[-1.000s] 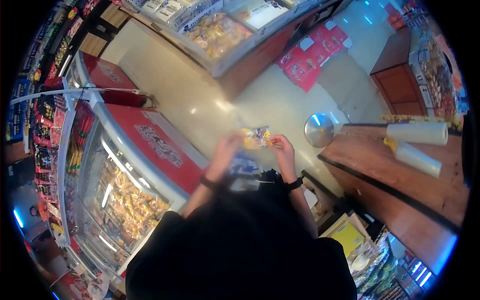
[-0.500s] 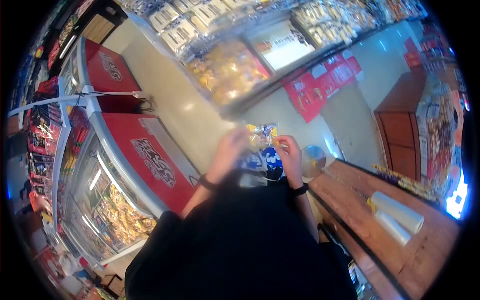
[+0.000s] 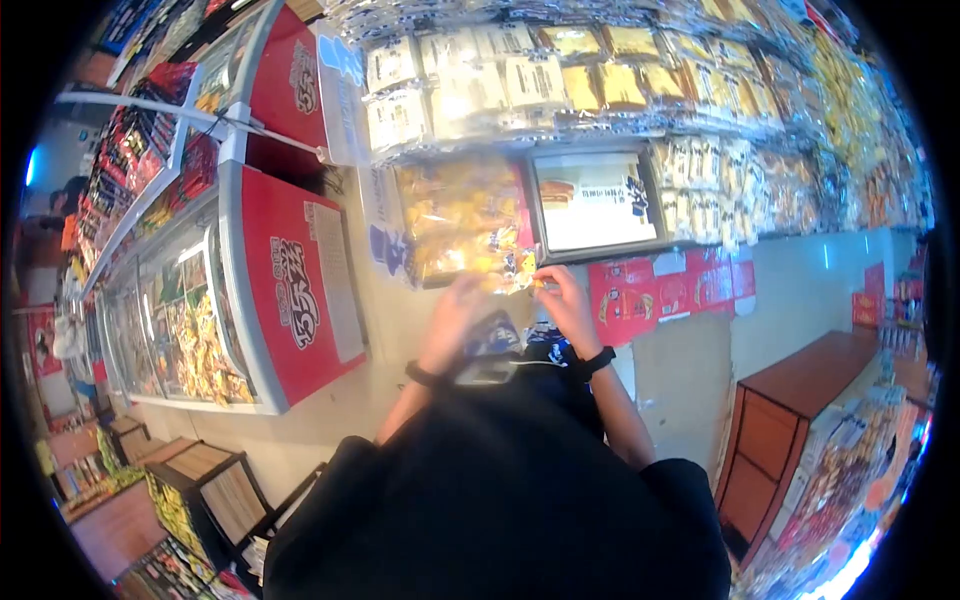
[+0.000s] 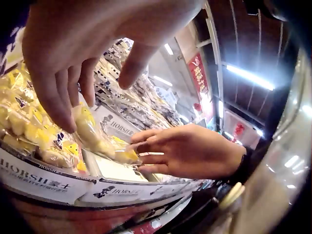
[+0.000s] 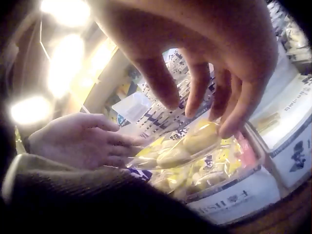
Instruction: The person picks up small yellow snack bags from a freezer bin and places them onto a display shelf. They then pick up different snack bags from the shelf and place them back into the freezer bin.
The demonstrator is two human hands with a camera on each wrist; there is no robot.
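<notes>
Far side: white-fronted bread display (image 4: 124,191), its near edge bounding forward reach.
Left side: red-ended white freezer (image 3: 285,352), with open floor (image 3: 325,424) beside it.
Left grip: left hand (image 3: 456,316) at the left end of a clear plastic yellow bread pack (image 4: 101,142); grasping or not, cannot tell.
Right grip: right hand (image 3: 570,310) pinching the right end.
Pack: between both hands, held endwise, probably to spare soft bread.

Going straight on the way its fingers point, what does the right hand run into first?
The right hand meets the clear packet at its fingertips. Beyond that, the pile of yellow packets looks next, though the head view leaves depth unclear.
</notes>
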